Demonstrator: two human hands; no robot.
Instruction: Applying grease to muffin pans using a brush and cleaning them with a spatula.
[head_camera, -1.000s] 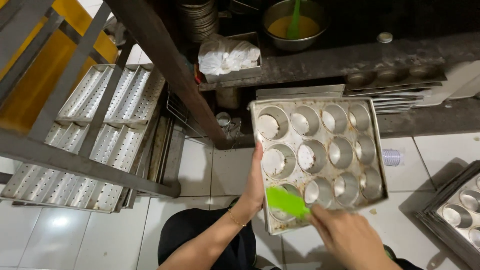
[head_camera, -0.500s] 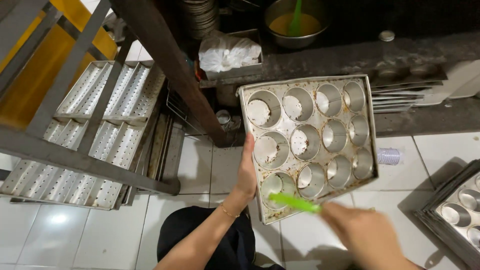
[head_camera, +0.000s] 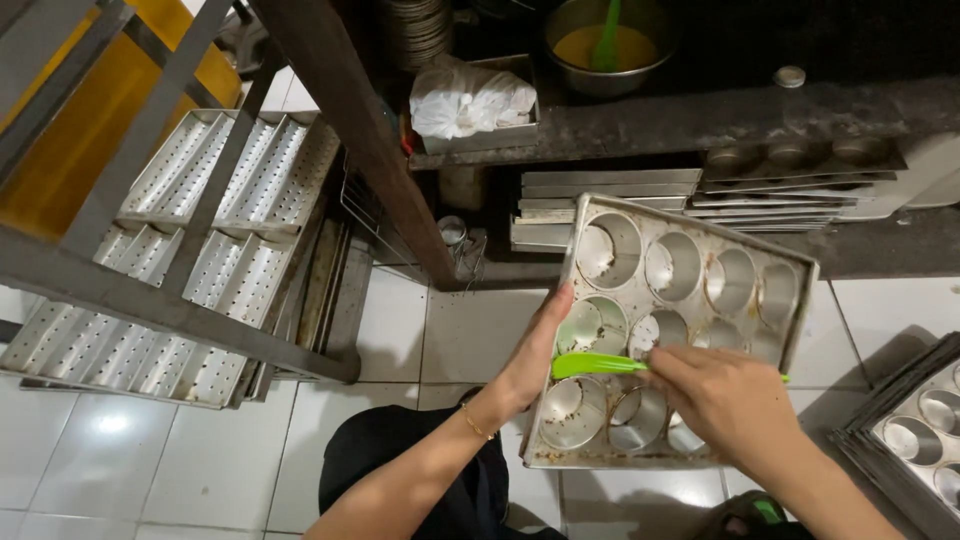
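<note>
So the right hand (head_camera: 725, 400) is closed around a green brush (head_camera: 592, 364), with the bristle end lying across the middle cups of a metal muffin tray (head_camera: 690, 250). The left hand (head_camera: 535, 350) grips that tray's left edge, thumb up along the rim, holding it tilted above the white tile floor (head_camera: 460, 330). Behind it there's a dark worktop (head_camera: 680, 120) with a bowl of yellow batter (head_camera: 605, 45), and perforated baking trays (head_camera: 210, 230) sit on a rack off to the left.

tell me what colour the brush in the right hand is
Bright green brush, seen in the head view, held in the right hand.
</note>
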